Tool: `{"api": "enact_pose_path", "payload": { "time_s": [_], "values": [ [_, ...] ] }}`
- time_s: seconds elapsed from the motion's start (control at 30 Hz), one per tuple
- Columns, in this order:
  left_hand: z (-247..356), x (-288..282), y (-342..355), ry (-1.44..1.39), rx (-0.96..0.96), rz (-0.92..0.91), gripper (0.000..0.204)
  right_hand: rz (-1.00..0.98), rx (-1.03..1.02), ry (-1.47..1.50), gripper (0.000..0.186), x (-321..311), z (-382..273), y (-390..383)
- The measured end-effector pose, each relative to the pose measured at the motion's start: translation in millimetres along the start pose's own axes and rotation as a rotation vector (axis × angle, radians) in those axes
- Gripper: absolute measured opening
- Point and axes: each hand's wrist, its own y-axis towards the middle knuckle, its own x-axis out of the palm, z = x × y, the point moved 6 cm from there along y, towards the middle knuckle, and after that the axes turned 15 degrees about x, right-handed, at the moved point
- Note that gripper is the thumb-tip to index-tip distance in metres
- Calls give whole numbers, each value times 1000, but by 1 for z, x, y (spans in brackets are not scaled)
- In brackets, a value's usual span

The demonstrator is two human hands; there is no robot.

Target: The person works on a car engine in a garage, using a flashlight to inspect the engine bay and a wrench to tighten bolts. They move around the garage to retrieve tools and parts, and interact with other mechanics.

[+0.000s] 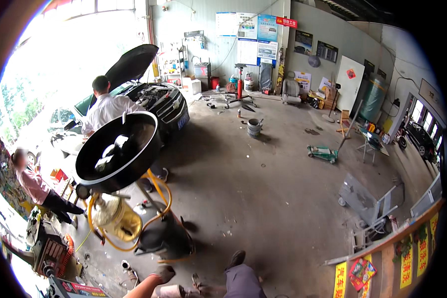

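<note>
Down at the near edge of the floor, here's the left hand (163, 273), dark as if gloved, its back toward us; whether the fingers are clenched on anything or released, I can't tell, and the right hand isn't showing at all. A pale cylinder (168, 292) lies just below it, contact unclear, with a trousered leg (243, 283) to the right. Right above the hand stands the drainer's black tank (164, 236), left of the floor's middle, an amber canister (118, 218) on its side, yellow hose (157, 186) looping round both. And look at that wide black pan (115, 185) perched up top (top-heavy, I'd say)! My worry: a snagged loop or a hard shove low down could tip the lot, and any liquid inside would slop onto the floor. Past the pan, a white-shirted person (111, 111) stands by the open-hooded car (174, 107), so a topple that way could catch them. Farther right, a bucket (254, 129) and green jack (323, 153) stand well apart.
</note>
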Motion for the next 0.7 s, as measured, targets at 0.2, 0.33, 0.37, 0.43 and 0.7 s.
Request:
{"api": "enact_pose_path", "payload": {
  "time_s": [0.2, 0.33, 0.37, 0.43, 0.7],
  "values": [
    [149, -58, 228, 61, 261, -147, 36, -69, 114, -2, 38, -26, -156, 110],
    [125, -79, 318, 26, 61, -201, 40, -80, 178, -12, 39, -89, -264, 154],
    [135, -86, 326, 27, 21, -232, 41, -65, 220, 3, 40, -111, -271, 154],
    [158, -139, 358, -66, -82, -150, 44, -28, 240, 32, 41, -159, -316, 174],
    [73, -211, 407, -257, -423, 105, 54, 255, -52, 277, 49, -332, -649, 301]
  ]
}}
